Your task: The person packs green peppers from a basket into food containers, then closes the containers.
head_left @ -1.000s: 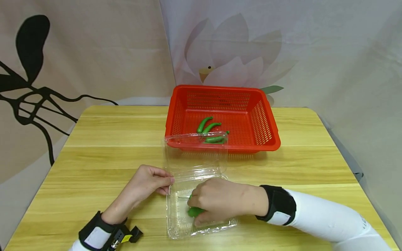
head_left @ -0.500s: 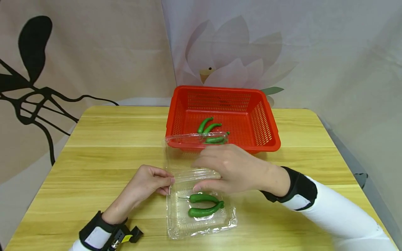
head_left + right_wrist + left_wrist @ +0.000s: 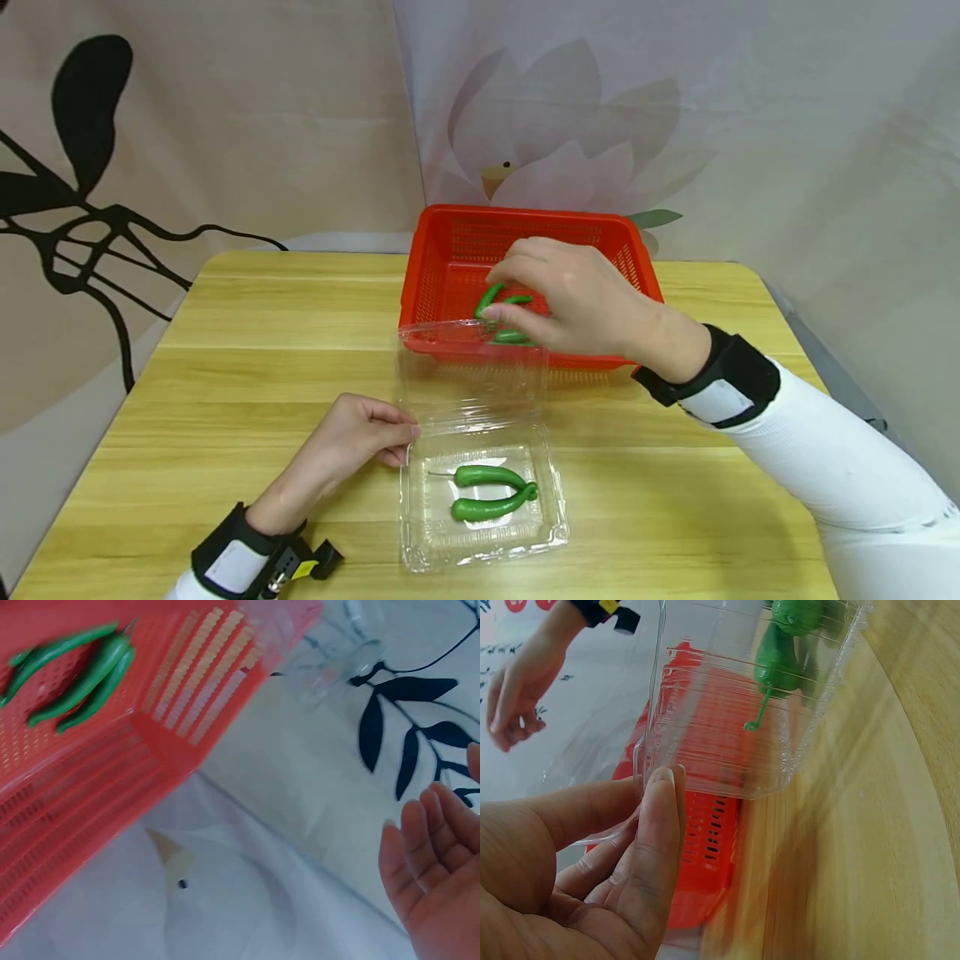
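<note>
A clear plastic clamshell box [image 3: 420, 546] lies unfolded on the table, its lid leaning back over the red basket's near rim. Two green chili peppers [image 3: 487, 508] rest inside the box's base. My left hand [image 3: 351, 437] pinches the box's left edge near the hinge, thumb against fingers, as the left wrist view also shows. Above the red basket [image 3: 457, 212] is my right hand [image 3: 573, 296], its fingers relaxed, holding nothing. Several green chili peppers [image 3: 82, 682] lie on the basket floor below that hand, partly hidden by it and the lid in the head view.
The wooden table [image 3: 262, 358] carries the box in front and the basket at its far edge. Behind stands a printed cloth backdrop [image 3: 300, 125] with flower and leaf patterns. Each wrist wears a black strap [image 3: 720, 383].
My right hand has let go of a pepper in the box, risen and moved forward over the basket. My left hand keeps its pinch on the box.
</note>
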Available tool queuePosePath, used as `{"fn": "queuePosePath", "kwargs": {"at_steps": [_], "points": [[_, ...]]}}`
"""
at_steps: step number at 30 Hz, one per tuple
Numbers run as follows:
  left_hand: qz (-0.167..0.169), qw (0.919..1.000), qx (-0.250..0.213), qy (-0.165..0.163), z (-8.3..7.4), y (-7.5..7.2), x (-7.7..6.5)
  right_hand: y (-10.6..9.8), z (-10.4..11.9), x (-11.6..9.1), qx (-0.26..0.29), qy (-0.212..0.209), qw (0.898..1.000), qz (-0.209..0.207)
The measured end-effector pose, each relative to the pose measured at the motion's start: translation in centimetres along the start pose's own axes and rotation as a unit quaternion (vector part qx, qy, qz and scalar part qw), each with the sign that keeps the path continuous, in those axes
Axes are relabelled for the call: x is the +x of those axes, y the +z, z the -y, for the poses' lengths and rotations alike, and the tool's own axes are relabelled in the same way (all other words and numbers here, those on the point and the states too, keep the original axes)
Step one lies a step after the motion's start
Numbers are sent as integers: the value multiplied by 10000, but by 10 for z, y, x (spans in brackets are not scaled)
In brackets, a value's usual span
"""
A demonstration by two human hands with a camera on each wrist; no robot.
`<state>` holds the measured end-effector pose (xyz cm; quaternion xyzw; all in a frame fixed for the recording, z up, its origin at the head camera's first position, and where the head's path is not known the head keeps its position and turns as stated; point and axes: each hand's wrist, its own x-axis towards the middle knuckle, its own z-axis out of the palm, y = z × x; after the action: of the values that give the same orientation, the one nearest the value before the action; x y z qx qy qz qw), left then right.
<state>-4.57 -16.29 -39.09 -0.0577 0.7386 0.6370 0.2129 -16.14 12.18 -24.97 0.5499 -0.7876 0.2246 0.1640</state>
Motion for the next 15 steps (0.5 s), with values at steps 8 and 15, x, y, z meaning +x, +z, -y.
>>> {"fn": "queuePosePath", "kwargs": {"at_steps": [8, 15], "points": [[25, 10000, 32, -22, 0, -1, 0, -8, -32, 16, -627, 990, 9897, 819], [58, 10000, 75, -22, -1, -2, -1, -8, -63, 28, -746, 1261, 9795, 1382]]}}
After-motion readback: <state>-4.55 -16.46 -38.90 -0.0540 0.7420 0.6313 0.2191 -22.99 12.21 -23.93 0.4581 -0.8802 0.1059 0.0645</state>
